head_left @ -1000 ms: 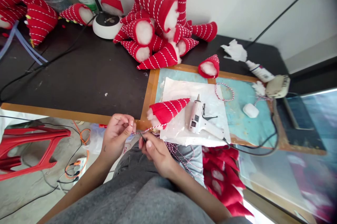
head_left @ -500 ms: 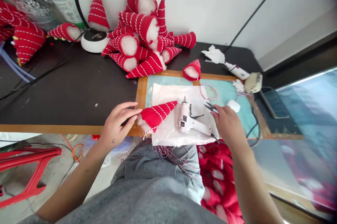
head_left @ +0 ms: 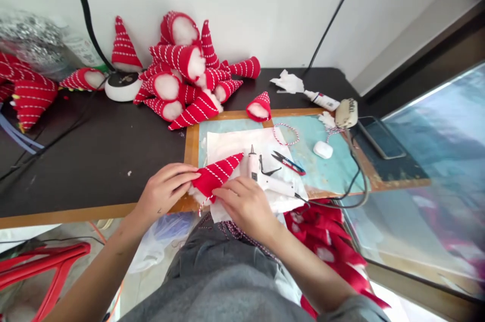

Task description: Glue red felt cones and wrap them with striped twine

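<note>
A small red cone hat [head_left: 219, 173] with white stitched stripes and white stuffing at its wide end lies at the table's front edge. My left hand [head_left: 166, 188] closes its fingertips on the wide end. On the other side, the fingers of my right hand [head_left: 244, 206] pinch its lower edge, partly hiding it. A red-and-white cord end [head_left: 202, 206] hangs from the hat's rim. Just right of the hat, a white glue gun [head_left: 261, 175] lies on white paper [head_left: 223, 143], its nozzle pointing away from me. Thread snips [head_left: 290, 162] rest beyond its handle.
Several stuffed red cones [head_left: 189, 69] are piled at the back, near a lamp base [head_left: 123, 86]. A cord loop [head_left: 286, 134], a single cone [head_left: 259, 107], a glue bottle [head_left: 322, 100] and a phone [head_left: 382, 138] lie rightward. The gun's cable [head_left: 341, 206] trails along the front edge.
My right hand has let go of the thread snips, which now lie on the table, and has moved left to the hat. My left hand now grips the hat. The view has shifted.
</note>
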The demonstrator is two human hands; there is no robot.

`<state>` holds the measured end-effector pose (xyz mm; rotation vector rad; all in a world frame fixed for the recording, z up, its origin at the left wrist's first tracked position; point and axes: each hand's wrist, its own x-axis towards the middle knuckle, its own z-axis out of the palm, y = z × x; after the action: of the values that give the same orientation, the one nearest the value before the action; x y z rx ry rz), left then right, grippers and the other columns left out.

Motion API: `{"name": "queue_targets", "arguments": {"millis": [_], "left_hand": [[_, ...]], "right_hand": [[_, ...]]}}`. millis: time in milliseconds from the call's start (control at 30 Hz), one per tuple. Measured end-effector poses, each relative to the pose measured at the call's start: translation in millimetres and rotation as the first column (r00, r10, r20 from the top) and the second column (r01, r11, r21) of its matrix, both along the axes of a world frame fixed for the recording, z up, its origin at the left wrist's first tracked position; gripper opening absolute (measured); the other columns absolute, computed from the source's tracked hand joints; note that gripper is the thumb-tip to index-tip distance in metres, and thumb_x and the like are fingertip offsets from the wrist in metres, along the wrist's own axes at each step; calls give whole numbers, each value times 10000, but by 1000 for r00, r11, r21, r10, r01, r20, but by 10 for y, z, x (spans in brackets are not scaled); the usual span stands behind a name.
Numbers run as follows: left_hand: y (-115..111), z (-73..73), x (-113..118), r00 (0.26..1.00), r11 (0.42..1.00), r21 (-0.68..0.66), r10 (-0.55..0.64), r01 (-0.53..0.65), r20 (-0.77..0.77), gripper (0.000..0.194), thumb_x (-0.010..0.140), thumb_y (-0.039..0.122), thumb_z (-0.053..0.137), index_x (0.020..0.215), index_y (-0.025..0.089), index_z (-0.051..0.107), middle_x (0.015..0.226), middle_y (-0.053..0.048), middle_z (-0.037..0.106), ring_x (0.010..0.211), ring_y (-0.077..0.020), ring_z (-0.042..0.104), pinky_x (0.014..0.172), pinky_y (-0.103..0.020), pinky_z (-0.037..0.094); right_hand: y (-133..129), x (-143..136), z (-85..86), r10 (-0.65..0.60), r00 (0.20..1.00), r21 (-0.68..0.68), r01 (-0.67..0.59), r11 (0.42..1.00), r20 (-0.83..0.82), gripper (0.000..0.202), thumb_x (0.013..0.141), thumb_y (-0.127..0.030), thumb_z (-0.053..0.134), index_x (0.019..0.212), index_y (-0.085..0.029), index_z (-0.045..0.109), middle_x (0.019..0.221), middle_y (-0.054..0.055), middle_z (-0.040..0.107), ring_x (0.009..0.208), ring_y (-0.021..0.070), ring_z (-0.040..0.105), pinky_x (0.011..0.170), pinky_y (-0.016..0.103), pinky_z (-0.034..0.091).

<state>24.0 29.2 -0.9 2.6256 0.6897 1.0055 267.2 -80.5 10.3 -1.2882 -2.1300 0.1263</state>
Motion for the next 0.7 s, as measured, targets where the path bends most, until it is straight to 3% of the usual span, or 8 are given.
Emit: {"name": "queue_targets", "arguments": {"millis": [133, 267, 500, 700], "left_hand": [[-8, 26, 31, 999, 1000, -20, 8, -7, 35, 237, 992, 125, 610, 1105, 238, 786, 1078, -56, 793, 960, -187, 743, 899, -323, 605], [-30, 29, 44, 997, 999, -44, 9, -6, 75, 251, 978, 108, 617, 1091, 241, 797, 1052, -55, 800, 925, -183, 747, 874, -313, 609], [-47, -9, 62, 991, 998, -65, -18, 27, 130, 278, 989, 116, 608, 1107, 265, 811, 1058, -63, 801, 928, -194, 746, 862, -327, 612], [-62, 19, 94, 981, 992, -20, -120, 125, 154, 351, 977, 56, 596, 1159, 288, 786, 1076, -69, 763, 973, -191, 717, 855, -329, 592]], "right_hand": [[97, -150, -169, -51, 996, -14, 50, 999, -67, 110, 998, -187, 628, 1027, -206, 733, 945, 51, 774, 860, 227, 653, 773, 355, 470], [98, -109, -104, -65, 981, -60, 55, 997, -181, 124, 999, -176, 610, 1014, -197, 731, 968, 71, 780, 869, 227, 676, 792, 351, 500], [130, 7, -23, 30, 926, -191, -109, 976, -375, 127, 1021, -244, 622, 1029, -216, 745, 998, 76, 776, 933, 209, 714, 846, 340, 562], [106, -46, -53, -72, 854, -234, -60, 970, -515, 90, 987, -258, 694, 975, -201, 763, 951, 60, 756, 843, 176, 695, 779, 303, 546]]}}
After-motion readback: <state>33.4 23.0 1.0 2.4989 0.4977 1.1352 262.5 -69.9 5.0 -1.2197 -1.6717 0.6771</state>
